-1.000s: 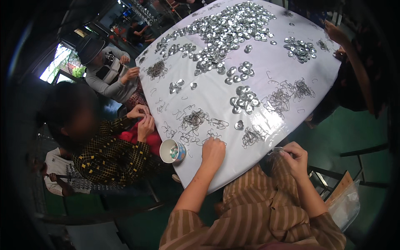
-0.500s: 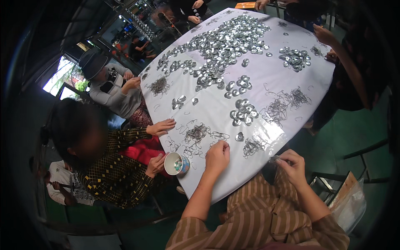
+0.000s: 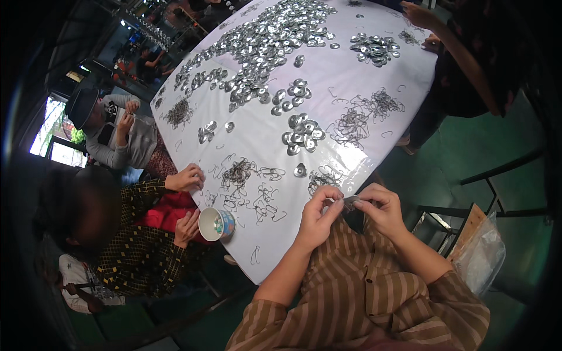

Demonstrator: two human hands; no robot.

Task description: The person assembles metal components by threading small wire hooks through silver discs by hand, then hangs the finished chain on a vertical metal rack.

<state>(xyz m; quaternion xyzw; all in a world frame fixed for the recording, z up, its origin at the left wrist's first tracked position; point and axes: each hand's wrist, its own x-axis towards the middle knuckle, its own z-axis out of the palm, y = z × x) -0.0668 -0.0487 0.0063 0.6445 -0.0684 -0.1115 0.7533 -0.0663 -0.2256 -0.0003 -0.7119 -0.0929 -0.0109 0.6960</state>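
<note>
Grey and partly hidden, a small metal piece [image 3: 351,200] is pinched between the left hand [image 3: 322,215] and the right hand [image 3: 381,209], at the near edge of the white counter [image 3: 272,251]. Just beyond the left hand lie a tangle of wire hooks [image 3: 324,180] and a lone disc [image 3: 300,169]. A patterned cup [image 3: 228,224] stands at the left edge near a co-worker's hand [image 3: 186,228]; heaped discs [image 3: 266,47] spread toward the far edge.

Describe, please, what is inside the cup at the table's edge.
Inside the cup, small white and teal pieces are visible, too small to identify. Whatever lies beneath them is covered and cannot be seen.
</note>
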